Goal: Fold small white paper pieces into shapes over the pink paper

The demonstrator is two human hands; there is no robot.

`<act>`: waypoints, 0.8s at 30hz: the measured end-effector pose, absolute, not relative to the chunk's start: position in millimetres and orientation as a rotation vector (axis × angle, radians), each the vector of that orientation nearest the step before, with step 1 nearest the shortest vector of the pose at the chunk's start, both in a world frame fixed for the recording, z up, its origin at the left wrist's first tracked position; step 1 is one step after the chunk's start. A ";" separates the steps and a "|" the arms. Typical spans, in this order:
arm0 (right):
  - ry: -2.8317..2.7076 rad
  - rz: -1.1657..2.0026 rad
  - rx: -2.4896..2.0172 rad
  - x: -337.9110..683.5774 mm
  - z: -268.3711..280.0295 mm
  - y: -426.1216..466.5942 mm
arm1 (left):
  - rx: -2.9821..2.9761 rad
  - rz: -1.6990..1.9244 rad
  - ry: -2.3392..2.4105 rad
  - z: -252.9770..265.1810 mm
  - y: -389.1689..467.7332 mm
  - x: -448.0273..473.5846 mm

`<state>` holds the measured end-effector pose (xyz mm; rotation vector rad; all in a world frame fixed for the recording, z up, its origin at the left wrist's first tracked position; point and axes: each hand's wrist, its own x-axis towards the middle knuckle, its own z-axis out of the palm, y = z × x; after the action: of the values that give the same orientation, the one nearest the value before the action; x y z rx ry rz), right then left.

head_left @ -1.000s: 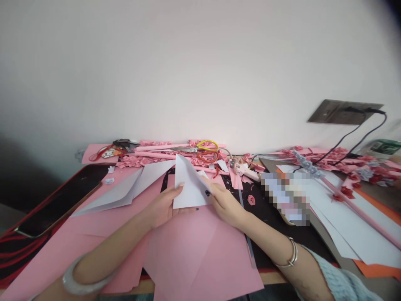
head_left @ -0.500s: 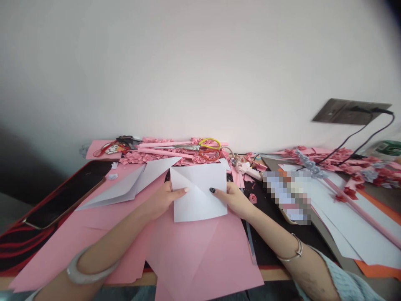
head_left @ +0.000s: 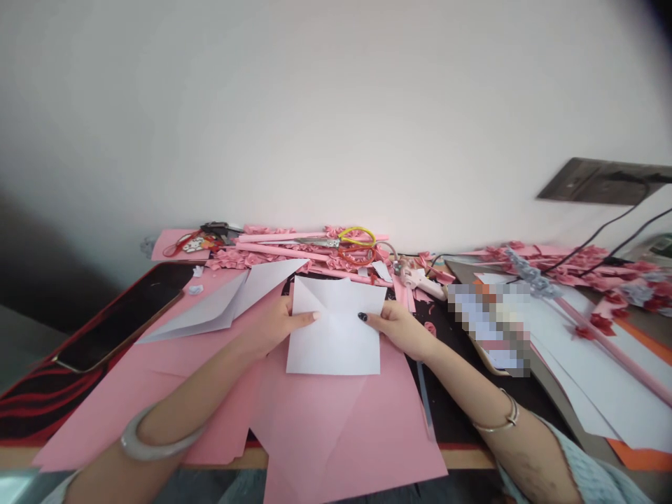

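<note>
Between my two hands is a square sheet of white paper (head_left: 336, 343) with crease lines that meet near its middle. My left hand (head_left: 278, 323) pinches its left edge, thumb on the front and fingers behind, mostly hidden. On the opposite edge my right hand (head_left: 396, 325) grips the same way, its dark-nailed thumb lying on the paper. Beneath the sheet lies large creased pink paper (head_left: 362, 427), which hangs over the table's front edge. A folded white sheet (head_left: 210, 308) rests on more pink paper to the left of my left hand.
Scissors (head_left: 357, 241) with yellow and red handles lie on pink paper flowers and sticks along the wall. A dark phone (head_left: 126, 315) is at left. To the right are a glue gun (head_left: 420, 281), a blurred-out phone (head_left: 488, 329) and white sheets (head_left: 582, 357). Cords run from a wall socket (head_left: 593, 180).
The white sheet has turned slightly in my hands, its lower edge now nearly level. Both hands keep their hold. The whole view has shifted a little.
</note>
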<state>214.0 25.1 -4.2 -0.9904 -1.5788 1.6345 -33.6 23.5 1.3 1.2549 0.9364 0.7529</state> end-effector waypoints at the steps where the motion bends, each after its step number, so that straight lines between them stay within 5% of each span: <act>1: -1.608 1.645 -0.997 214.7 -3.9 25.0 | 1.264 0.768 0.950 0.7 24.2 -34.0; 24: -1.905 1.326 -1.077 222.3 -0.7 30.7 | 1.622 0.729 1.102 5.5 23.1 -33.2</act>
<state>222.3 30.7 -0.7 -1.0768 -1.9051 1.3262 -33.2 23.1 5.5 1.6218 1.1015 0.7286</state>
